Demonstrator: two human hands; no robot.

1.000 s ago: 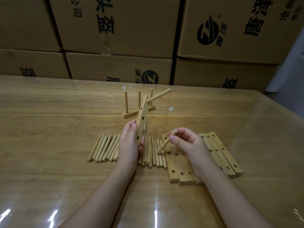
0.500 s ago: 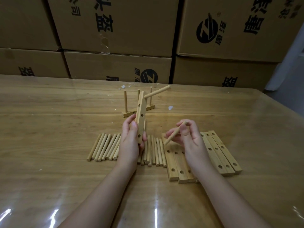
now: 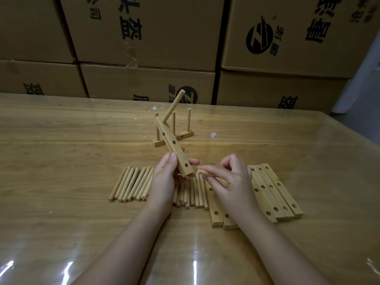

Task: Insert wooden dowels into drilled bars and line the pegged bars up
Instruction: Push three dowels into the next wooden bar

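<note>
Left hand gripping tilted bar — inserted dowel at its top, right hand pinching loose dowel, closed boxes behind.

Both my forearms bare to the bottom edge of view, left hand and right hand bare as well, fingernails short and plain

Table: we record wood-grain top under a clear, glossy film, with white glare streaks along the near edge. Loose dowels, flat drilled bars and held bar: pale bare wood, matt, smooth. Cartons: brown cardboard, matt, with black print. Tape strip is clear and shiny.
</note>
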